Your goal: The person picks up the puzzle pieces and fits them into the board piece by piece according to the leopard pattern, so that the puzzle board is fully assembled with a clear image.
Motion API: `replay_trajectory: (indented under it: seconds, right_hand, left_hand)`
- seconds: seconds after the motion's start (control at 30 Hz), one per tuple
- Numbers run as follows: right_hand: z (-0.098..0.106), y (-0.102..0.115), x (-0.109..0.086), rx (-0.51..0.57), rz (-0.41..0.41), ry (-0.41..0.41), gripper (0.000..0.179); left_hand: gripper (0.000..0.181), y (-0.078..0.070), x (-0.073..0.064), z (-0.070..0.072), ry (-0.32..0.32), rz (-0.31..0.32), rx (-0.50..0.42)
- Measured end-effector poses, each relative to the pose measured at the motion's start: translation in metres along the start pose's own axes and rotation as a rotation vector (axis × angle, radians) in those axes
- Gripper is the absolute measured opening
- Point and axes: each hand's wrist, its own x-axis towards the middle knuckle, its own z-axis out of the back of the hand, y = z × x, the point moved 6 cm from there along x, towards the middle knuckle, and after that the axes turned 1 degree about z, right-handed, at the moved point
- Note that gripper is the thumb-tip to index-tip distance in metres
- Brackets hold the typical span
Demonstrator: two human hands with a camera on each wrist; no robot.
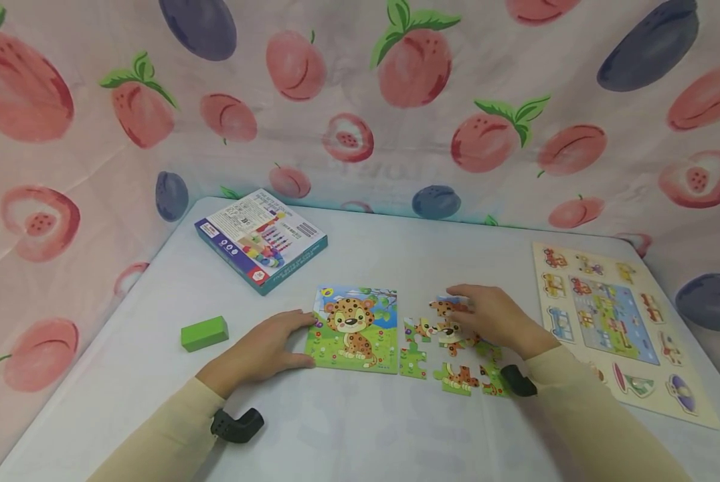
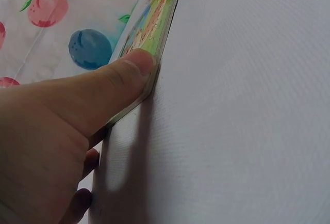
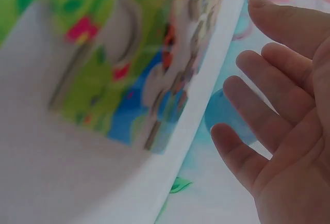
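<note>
Touching L edge of leopard pic w/ L hand, thumb fairly straight, prob. to stop sliding on bench. Hovering R hand over puzzle pcs, fingers loosely spread, holding nothing. Pcs laid gapped, just R of pic, likely for quick ref. Box, green block + vehicle board set off to sides, prob. for working room.

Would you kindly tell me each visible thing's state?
Square colourful leopard picture board: flat, whole
Multicoloured leopard puzzle pieces: partly separated
Left hand: touching the leopard board's edge
Right hand: fingers spread over the pieces
Teal-sided rectangular box: closed, flat
Green rectangular block: lying lengthwise
Cream rectangular picture board: flat
</note>
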Motion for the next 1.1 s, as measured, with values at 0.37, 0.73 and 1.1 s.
replay_trajectory:
  seconds: [0.37,0.73,1.1]
  right_hand:
    - [-0.001,-0.017,0.001,-0.015,-0.029,-0.007,0.048]
    - [-0.006,-0.03,0.005,-0.022,-0.051,0.01,0.046]
    - [-0.006,-0.025,0.007,-0.038,-0.035,0.022,0.04]
  left_hand:
    - [0.069,0.0,0.0,0.001,-0.002,0.007,0.01]
    - [0.069,-0.001,0.0,0.0,0.001,0.021,0.007]
    - [0.07,-0.002,0.0,0.001,0.005,0.023,0.013]
